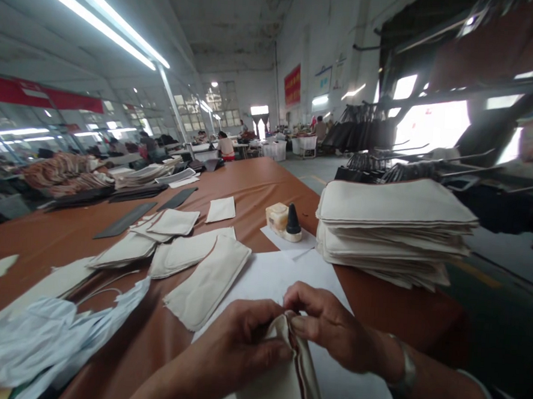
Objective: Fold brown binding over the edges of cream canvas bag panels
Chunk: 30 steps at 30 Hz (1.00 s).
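Observation:
Both of my hands grip a cream fabric piece with a dark reddish-brown edge, held up over white paper at the near side of the table. My left hand pinches its top corner from the left, thumb on the near face. My right hand pinches the same corner from the right, fingertips close to the left ones. Fingers partly hide the corner, and the piece's lower part runs out of view. Just beyond the paper's left side lies another cream fabric piece.
A tall stack of cream pieces stands at the right table edge. Ahead sit a black cone-topped bottle and a yellowish block. Crumpled pale cloth lies near left. Brown sheeting covers the table. People work far back.

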Each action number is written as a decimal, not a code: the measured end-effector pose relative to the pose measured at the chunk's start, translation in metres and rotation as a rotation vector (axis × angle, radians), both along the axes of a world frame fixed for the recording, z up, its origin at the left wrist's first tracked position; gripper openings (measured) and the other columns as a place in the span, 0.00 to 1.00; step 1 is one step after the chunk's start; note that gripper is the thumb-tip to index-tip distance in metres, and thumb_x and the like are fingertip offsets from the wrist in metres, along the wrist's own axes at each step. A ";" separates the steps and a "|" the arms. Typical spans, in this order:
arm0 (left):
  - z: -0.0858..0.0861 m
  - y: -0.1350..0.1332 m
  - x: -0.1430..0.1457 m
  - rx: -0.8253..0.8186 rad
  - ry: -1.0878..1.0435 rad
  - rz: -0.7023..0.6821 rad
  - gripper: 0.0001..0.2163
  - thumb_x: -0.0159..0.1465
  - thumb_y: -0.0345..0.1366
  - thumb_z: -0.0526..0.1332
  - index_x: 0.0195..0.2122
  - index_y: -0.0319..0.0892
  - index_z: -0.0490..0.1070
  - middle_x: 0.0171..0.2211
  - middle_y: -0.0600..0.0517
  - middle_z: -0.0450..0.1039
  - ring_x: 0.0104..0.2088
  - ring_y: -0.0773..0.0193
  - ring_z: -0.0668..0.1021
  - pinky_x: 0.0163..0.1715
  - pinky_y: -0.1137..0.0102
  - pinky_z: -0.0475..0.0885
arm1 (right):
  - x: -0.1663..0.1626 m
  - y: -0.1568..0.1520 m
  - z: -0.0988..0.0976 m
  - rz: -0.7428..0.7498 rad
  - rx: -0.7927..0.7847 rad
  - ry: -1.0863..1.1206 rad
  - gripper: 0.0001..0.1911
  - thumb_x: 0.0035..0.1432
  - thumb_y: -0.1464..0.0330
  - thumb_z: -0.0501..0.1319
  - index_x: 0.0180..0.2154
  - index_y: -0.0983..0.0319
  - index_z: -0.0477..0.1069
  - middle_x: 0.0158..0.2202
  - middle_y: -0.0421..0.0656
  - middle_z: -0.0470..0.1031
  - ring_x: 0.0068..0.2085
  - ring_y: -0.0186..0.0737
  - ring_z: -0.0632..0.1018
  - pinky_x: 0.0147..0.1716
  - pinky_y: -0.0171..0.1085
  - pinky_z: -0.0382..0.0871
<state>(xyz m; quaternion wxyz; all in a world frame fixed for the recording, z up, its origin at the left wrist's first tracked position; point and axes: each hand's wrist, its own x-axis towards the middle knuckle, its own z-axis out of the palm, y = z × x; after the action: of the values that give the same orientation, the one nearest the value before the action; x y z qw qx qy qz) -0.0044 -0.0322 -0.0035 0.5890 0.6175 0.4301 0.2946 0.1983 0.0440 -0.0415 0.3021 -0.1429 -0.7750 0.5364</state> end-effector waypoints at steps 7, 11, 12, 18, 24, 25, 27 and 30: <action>-0.014 -0.002 -0.007 0.075 0.007 0.190 0.17 0.56 0.46 0.71 0.35 0.34 0.77 0.30 0.52 0.67 0.31 0.67 0.69 0.29 0.75 0.62 | -0.005 -0.006 -0.008 -0.099 0.343 0.019 0.10 0.68 0.66 0.55 0.34 0.64 0.64 0.30 0.38 0.65 0.30 0.29 0.66 0.31 0.31 0.60; -0.017 -0.002 -0.006 0.023 -0.055 0.223 0.17 0.57 0.47 0.71 0.30 0.34 0.77 0.27 0.51 0.70 0.28 0.69 0.68 0.27 0.75 0.60 | -0.003 -0.011 -0.009 -0.061 0.233 0.004 0.12 0.70 0.64 0.52 0.35 0.64 0.64 0.29 0.39 0.68 0.29 0.30 0.68 0.30 0.31 0.61; -0.015 -0.003 -0.006 -0.008 -0.065 0.211 0.18 0.57 0.47 0.70 0.30 0.34 0.77 0.26 0.51 0.71 0.27 0.70 0.68 0.27 0.75 0.59 | -0.002 -0.012 -0.009 -0.039 0.169 -0.011 0.13 0.70 0.62 0.51 0.35 0.64 0.64 0.29 0.40 0.68 0.29 0.31 0.69 0.30 0.31 0.61; -0.006 -0.007 0.002 -0.116 -0.036 0.221 0.21 0.57 0.51 0.68 0.29 0.34 0.76 0.23 0.51 0.71 0.22 0.72 0.65 0.23 0.75 0.56 | -0.002 -0.015 -0.002 0.074 -0.176 -0.057 0.20 0.69 0.53 0.50 0.38 0.64 0.62 0.32 0.43 0.72 0.30 0.33 0.70 0.28 0.32 0.62; -0.006 -0.009 0.011 -0.123 -0.049 0.303 0.17 0.55 0.46 0.70 0.25 0.37 0.71 0.19 0.57 0.64 0.20 0.74 0.62 0.19 0.78 0.54 | -0.007 -0.017 0.011 -0.004 -0.184 -0.130 0.15 0.56 0.61 0.64 0.36 0.65 0.63 0.27 0.36 0.63 0.27 0.29 0.62 0.25 0.30 0.56; -0.006 -0.009 0.012 -0.117 -0.060 0.301 0.16 0.55 0.45 0.70 0.24 0.37 0.70 0.19 0.58 0.64 0.20 0.74 0.62 0.18 0.78 0.54 | -0.008 -0.018 0.012 -0.027 -0.185 -0.140 0.13 0.55 0.63 0.64 0.35 0.65 0.64 0.26 0.37 0.63 0.27 0.29 0.62 0.25 0.30 0.56; -0.005 -0.009 0.014 -0.102 -0.050 0.297 0.15 0.57 0.44 0.68 0.23 0.37 0.68 0.19 0.58 0.63 0.20 0.74 0.61 0.18 0.78 0.53 | -0.008 -0.019 0.013 -0.083 -0.180 -0.168 0.11 0.55 0.65 0.63 0.33 0.66 0.66 0.27 0.38 0.66 0.28 0.30 0.64 0.26 0.30 0.58; -0.004 -0.009 0.017 -0.104 -0.014 0.287 0.14 0.58 0.41 0.65 0.23 0.37 0.67 0.20 0.58 0.61 0.20 0.74 0.60 0.17 0.78 0.52 | -0.009 -0.021 0.012 -0.131 -0.166 -0.192 0.07 0.54 0.68 0.62 0.32 0.67 0.70 0.26 0.39 0.69 0.28 0.30 0.66 0.26 0.30 0.59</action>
<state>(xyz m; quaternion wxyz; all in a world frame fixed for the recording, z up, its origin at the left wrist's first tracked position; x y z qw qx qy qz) 0.0130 -0.0417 -0.0072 0.5748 0.5165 0.5245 0.3574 0.1897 0.0234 -0.0297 0.2482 -0.2683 -0.7424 0.5615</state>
